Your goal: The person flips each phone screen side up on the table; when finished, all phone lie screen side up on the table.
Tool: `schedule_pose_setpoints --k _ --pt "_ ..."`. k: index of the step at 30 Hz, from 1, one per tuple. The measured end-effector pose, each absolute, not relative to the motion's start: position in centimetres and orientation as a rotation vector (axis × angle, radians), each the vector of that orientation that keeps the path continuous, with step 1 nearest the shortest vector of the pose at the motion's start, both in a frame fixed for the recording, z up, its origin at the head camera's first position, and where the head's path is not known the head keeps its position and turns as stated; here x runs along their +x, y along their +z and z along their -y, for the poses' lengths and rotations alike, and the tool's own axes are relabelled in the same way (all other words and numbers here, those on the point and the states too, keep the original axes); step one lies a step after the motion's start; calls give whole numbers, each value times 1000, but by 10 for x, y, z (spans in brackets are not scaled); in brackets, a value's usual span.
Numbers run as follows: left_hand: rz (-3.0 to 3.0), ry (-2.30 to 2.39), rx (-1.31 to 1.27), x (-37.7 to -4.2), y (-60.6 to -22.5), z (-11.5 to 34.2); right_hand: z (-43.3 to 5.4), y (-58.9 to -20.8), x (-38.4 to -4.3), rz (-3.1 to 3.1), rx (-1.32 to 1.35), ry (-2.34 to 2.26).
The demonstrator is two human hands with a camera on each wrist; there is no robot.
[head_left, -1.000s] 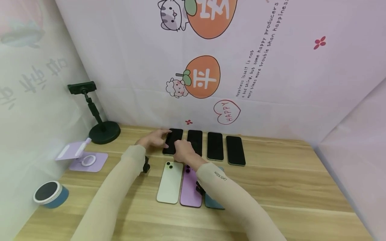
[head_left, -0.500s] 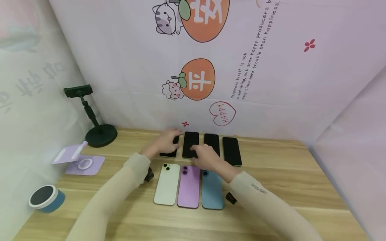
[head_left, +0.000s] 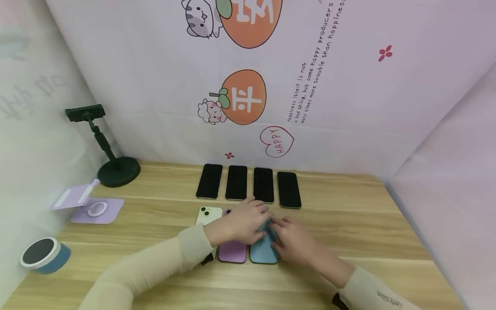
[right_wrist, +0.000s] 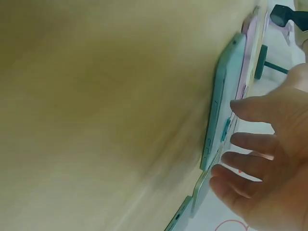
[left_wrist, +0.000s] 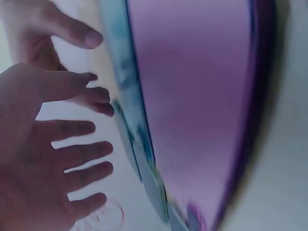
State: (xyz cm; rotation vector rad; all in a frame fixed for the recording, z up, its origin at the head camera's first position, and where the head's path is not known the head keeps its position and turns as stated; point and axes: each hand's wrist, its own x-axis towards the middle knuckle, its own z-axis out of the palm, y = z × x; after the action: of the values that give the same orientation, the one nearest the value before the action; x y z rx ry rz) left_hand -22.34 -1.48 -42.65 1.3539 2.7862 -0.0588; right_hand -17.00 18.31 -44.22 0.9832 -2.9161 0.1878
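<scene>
In the head view my left hand (head_left: 246, 221) reaches over the purple phone (head_left: 232, 253) and the upper part of the blue phone (head_left: 263, 254), partly covering both. My right hand (head_left: 296, 242) is at the blue phone's right edge, fingertips overlapping it. The left wrist view shows my left hand (left_wrist: 53, 163) with straight, spread fingers beside the large, close purple phone. In the right wrist view, the fingers of my right hand (right_wrist: 269, 154) extend over the blue phone, not wrapped round it. A pale phone (head_left: 209, 214) lies left of the purple one, partly behind the left arm.
Several black-screened phones (head_left: 236, 183) lie in a row along the table's back. Left stand a dark green phone stand (head_left: 118, 171), a lilac folding charger (head_left: 110, 211) and a blue-and-white tub (head_left: 54, 260). Printed cloth (head_left: 329, 142) hangs behind and at the sides.
Both hands have come away from the black phones at the back, down and nearer to me, to the blue phone. The black phones' row is now in full view, and the scene has shifted slightly left.
</scene>
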Motion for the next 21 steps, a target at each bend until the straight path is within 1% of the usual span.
schedule_pose_setpoints --k 4,8,15,21 --pt "-2773 -160 1311 -210 -435 9 -191 -443 -149 3021 932 208" --pt "-2770 -171 1227 -205 -440 12 -194 -448 -138 3122 895 276" --pt "-2787 -158 1050 -204 -435 18 -195 -449 -135 3120 899 354" --pt "-2770 -162 1044 -206 -428 20 -193 -449 -138 3105 943 295"
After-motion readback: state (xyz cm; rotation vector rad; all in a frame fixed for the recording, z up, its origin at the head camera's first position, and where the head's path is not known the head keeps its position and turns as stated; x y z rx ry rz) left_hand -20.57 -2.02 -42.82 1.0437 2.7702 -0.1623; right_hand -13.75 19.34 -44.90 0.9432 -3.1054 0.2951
